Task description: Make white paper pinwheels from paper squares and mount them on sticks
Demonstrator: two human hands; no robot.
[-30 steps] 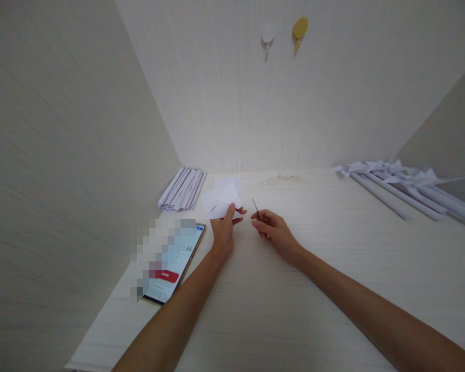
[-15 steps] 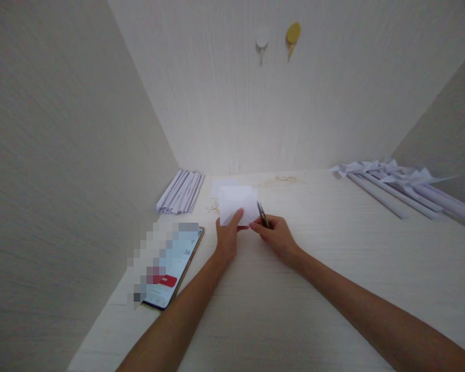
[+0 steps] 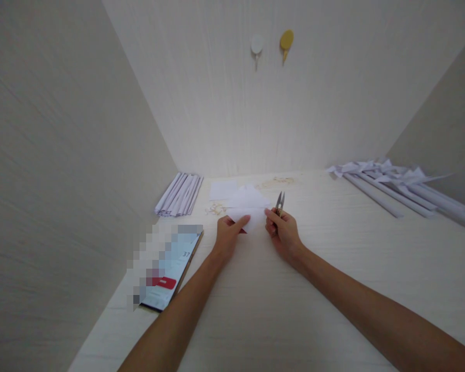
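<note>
White paper (image 3: 253,218) now lower between both hands, left hand (image 3: 228,236) pinching it, right hand (image 3: 284,233) closed on snips (image 3: 280,201), thumb meeting paper's edge, blades now upright; phone (image 3: 172,261) beside left forearm, paper rolls (image 3: 180,194) beyond, tabletop (image 3: 352,248) stretching right toward paper tubes (image 3: 397,195).

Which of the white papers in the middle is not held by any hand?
The back-left paper: it lies on the table, while the front paper is in the left hand.

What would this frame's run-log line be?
left hand: holds white paper | right hand: holds snips, at paper's edge | snips: blades apart
</note>
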